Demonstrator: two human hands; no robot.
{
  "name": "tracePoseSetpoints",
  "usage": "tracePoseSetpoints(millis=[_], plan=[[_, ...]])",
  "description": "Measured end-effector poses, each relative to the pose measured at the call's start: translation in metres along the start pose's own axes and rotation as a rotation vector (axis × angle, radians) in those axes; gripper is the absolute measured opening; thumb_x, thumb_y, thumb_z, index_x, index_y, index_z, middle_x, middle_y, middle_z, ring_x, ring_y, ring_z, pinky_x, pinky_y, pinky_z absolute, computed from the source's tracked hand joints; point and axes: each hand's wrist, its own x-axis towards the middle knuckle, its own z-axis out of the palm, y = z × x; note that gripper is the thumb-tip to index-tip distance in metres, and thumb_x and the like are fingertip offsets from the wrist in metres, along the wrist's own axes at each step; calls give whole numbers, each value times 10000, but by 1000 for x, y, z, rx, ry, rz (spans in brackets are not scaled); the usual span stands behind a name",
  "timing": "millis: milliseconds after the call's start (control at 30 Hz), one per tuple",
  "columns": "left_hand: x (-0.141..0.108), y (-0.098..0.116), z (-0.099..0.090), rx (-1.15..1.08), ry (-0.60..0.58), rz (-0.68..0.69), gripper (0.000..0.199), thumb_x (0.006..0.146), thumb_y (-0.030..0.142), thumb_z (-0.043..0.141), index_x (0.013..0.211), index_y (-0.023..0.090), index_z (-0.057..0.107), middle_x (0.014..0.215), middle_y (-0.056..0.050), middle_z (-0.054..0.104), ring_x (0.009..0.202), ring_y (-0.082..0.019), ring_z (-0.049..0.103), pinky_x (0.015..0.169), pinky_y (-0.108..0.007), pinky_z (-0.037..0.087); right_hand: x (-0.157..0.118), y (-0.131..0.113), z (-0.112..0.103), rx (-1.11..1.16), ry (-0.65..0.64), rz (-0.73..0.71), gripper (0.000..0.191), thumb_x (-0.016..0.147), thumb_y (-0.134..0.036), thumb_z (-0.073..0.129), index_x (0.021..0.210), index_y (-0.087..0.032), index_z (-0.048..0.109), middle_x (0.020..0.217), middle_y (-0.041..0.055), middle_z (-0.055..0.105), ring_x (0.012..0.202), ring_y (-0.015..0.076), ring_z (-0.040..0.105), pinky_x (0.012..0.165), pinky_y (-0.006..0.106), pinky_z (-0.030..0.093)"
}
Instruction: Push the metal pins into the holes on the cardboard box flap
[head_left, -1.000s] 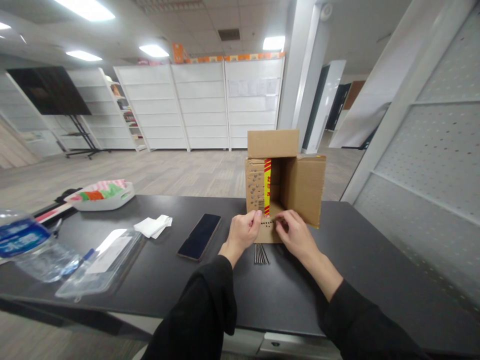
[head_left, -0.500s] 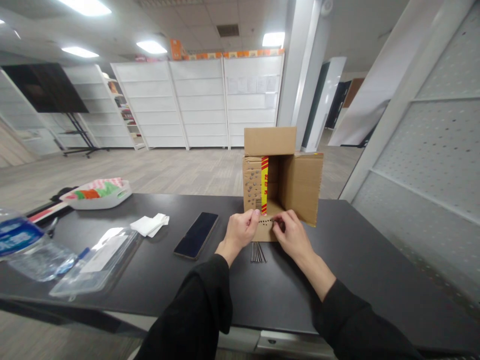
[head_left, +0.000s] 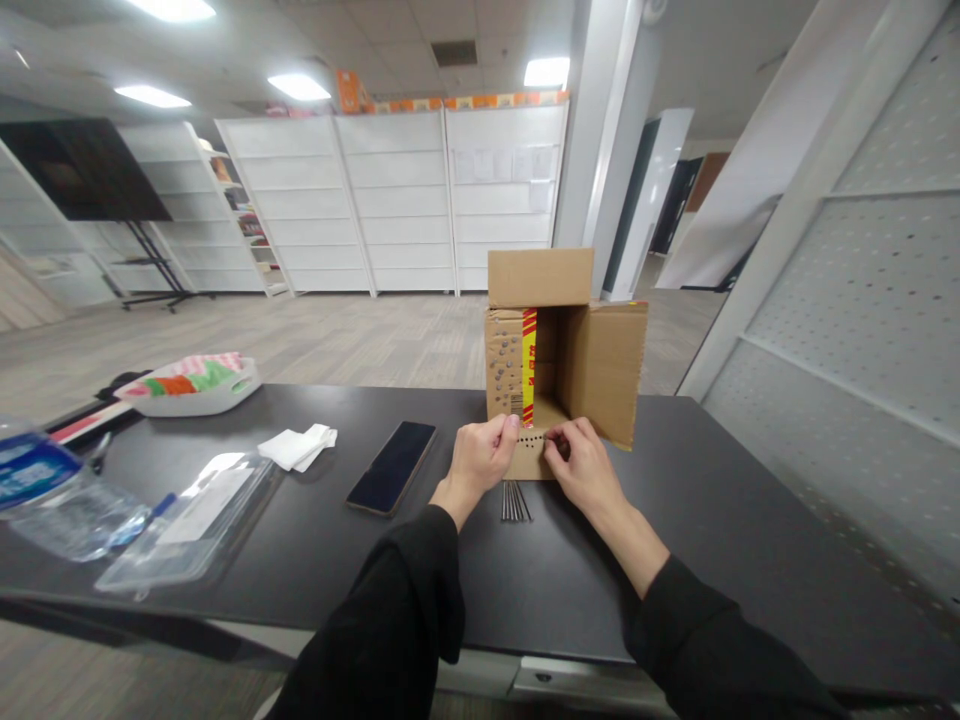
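Observation:
A cardboard box stands on its side with its opening toward me. Its lower flap slopes down in front, with rows of dark dots along its upper part. My left hand is closed on the left edge of that flap, thumb on top. At the flap's right side, my right hand is closed in a pinch beside the dots; what sits between its fingertips is too small to make out. Several long nails lie side by side on the table just below the flap.
On the dark table a phone lies left of my hands. Further left are folded tissues, a clear plastic case, a water bottle and a white basket with coloured cloth. A perforated panel rises at the right.
The view has tilted very slightly. Both hands keep the same places at the flap, and the box and nails stay as they were.

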Motion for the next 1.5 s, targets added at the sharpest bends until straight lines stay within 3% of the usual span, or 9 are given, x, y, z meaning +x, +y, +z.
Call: tracePoseSetpoints(millis=[1500], plan=[[1,1,0,-3,8,1,446,972,366,361,563,189,351,485,50,350,437,-61,322,494,-229,224,1,0,2,-90,16,-35,138,893,-228,470,847,-193,595,850,71,557,780,208,570,739,349,481]])
